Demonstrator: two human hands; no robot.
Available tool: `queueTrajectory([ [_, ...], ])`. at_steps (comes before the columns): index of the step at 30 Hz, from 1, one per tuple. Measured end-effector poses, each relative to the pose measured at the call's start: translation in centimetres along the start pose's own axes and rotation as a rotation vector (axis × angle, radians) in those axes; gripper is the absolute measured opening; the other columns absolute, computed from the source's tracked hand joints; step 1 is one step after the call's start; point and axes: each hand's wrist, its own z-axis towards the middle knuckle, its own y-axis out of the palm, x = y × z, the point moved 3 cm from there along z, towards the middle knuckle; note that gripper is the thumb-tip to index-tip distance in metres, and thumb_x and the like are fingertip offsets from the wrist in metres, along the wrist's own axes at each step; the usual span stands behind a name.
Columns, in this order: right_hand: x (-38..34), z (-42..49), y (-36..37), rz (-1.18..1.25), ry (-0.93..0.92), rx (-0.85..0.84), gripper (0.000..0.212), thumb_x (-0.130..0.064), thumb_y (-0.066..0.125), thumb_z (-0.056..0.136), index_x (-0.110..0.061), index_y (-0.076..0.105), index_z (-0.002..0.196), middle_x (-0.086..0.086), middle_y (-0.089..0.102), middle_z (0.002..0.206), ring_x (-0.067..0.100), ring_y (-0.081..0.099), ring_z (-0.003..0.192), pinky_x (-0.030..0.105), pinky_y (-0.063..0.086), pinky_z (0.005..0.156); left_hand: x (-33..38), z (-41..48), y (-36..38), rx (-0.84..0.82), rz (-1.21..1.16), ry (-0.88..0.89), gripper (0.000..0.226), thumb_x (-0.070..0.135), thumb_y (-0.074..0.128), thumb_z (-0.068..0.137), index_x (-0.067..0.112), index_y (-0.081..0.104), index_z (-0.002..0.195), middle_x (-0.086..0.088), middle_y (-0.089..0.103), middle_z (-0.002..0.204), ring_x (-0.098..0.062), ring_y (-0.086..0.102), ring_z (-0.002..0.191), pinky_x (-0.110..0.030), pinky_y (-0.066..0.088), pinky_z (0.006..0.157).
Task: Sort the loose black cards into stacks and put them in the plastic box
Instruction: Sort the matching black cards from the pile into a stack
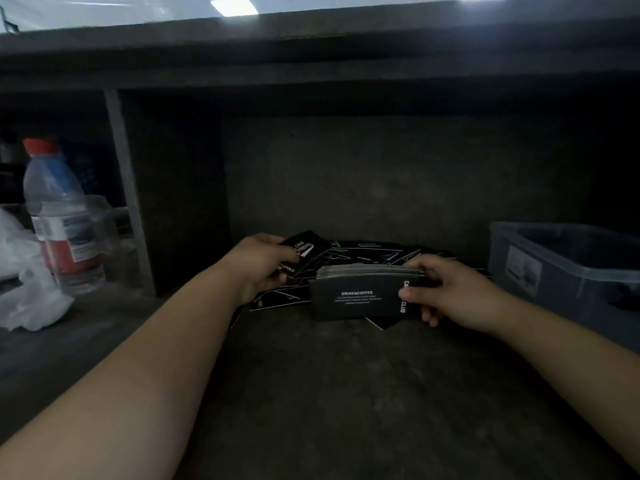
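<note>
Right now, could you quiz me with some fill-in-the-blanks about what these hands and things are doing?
The right hand grips a thick stack of black ____. The left hand pinches far ____ cards than that. The plastic box stands to the person's ____. The bottle has a ____ cap.
Missing words: cards; fewer; right; red.

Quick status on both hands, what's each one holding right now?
Left hand: grips a black card, possibly more than one.
Right hand: grips the stack of cards at its right end.
</note>
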Motion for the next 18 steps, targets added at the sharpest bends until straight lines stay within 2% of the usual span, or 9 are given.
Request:
queueTrajectory([
  [2, 0.0, 0.3, 0.8, 0.002, -0.028, 0.011, 0.029, -0.014, 0.071, 0.088, -0.021, 0.058, 0.114, 0.003, 0.068, 0.094, 0.016, 0.061, 0.057, 0.027, 0.05, 0.051, 0.6, 0.2, 0.0, 0.035, 0.01, 0.023, 0.035, 0.0, 0.07, 0.084, 0.009, 0.058, 0.116, -0.013, 0.063, 0.104, -0.016, 0.058, 0.072, -0.015, 0.043, 0.037],
  [4, 0.2, 0.6, 1.4, -0.008, -0.049, 0.018, 0.029, -0.016, 0.071, 0.088, -0.022, 0.059, 0.114, 0.004, 0.068, 0.09, 0.015, 0.06, 0.056, 0.028, 0.049, 0.05, 1.3, 0.5, -0.2, 0.079, 0.065, 0.028, 0.019, -0.001, 0.069, 0.086, 0.009, 0.054, 0.092, -0.009, 0.059, 0.085, -0.014, 0.057, 0.062, -0.013, 0.042, 0.035],
  [6, 0.3, 0.8, 1.6, -0.006, -0.053, 0.013, 0.028, -0.017, 0.07, 0.089, -0.024, 0.059, 0.114, 0.007, 0.069, 0.089, 0.014, 0.059, 0.055, 0.028, 0.047, 0.049, 1.9, 1.0, -0.7, 0.09, 0.115, 0.019, 0.028, -0.002, 0.067, 0.088, 0.012, 0.046, 0.078, -0.005, 0.055, 0.076, -0.014, 0.059, 0.056, -0.014, 0.041, 0.036],
  [8, 0.4, 0.9, 1.6, 0.003, -0.049, 0.01, 0.028, -0.018, 0.07, 0.09, -0.025, 0.058, 0.114, 0.009, 0.068, 0.088, 0.015, 0.058, 0.055, 0.027, 0.046, 0.047, 2.6, 1.9, -1.1, 0.161, 0.313, 0.079, 0.015, 0.004, 0.069, 0.089, 0.007, 0.054, 0.09, -0.007, 0.06, 0.088, -0.022, 0.066, 0.075, -0.022, 0.051, 0.048],
  [9, 0.4, 1.0, 1.6, 0.0, -0.048, 0.007, 0.027, -0.019, 0.069, 0.09, -0.026, 0.058, 0.114, 0.009, 0.068, 0.088, 0.015, 0.058, 0.055, 0.026, 0.045, 0.047, 2.9, 2.3, -1.6, 0.193, 0.541, 0.123, 0.021, 0.012, 0.069, 0.09, 0.004, 0.058, 0.105, -0.009, 0.061, 0.103, -0.028, 0.065, 0.095, -0.029, 0.056, 0.066],
  [11, 0.4, 1.1, 1.6, -0.002, -0.049, 0.0, 0.026, -0.02, 0.069, 0.09, -0.027, 0.058, 0.113, 0.009, 0.068, 0.088, 0.014, 0.058, 0.055, 0.025, 0.045, 0.046, 2.9, 2.8, -2.3, 0.261, 1.025, 0.173, 0.049, 0.034, 0.066, 0.093, 0.009, 0.052, 0.133, -0.011, 0.048, 0.137, -0.034, 0.047, 0.127, -0.04, 0.044, 0.101],
  [12, 0.4, 1.1, 1.6, -0.002, -0.047, -0.003, 0.026, -0.02, 0.068, 0.091, -0.028, 0.058, 0.114, 0.009, 0.068, 0.09, 0.014, 0.058, 0.056, 0.025, 0.045, 0.046, 2.7, 2.8, -2.5, 0.3, 1.121, 0.179, 0.056, 0.044, 0.064, 0.091, 0.017, 0.049, 0.138, -0.011, 0.039, 0.145, -0.035, 0.038, 0.133, -0.044, 0.037, 0.108],
  [15, 0.4, 1.1, 1.5, -0.009, -0.032, -0.009, 0.031, -0.024, 0.068, 0.091, -0.031, 0.057, 0.118, 0.006, 0.069, 0.094, 0.013, 0.06, 0.058, 0.025, 0.047, 0.049, 0.9, 3.8, -1.1, 0.097, 1.162, 0.273, 0.062, 0.062, 0.064, 0.083, 0.03, 0.053, 0.135, -0.009, 0.042, 0.144, -0.032, 0.039, 0.132, -0.043, 0.037, 0.11],
  [18, 0.4, 0.9, 1.5, -0.017, -0.033, -0.026, 0.029, -0.026, 0.068, 0.091, -0.034, 0.057, 0.117, 0.003, 0.07, 0.097, 0.012, 0.061, 0.059, 0.026, 0.048, 0.052, -0.2, 4.4, 0.2, -0.04, 1.19, 0.32, 0.058, 0.056, 0.06, 0.09, 0.024, 0.055, 0.137, -0.009, 0.05, 0.144, -0.027, 0.048, 0.129, -0.032, 0.04, 0.106],
])
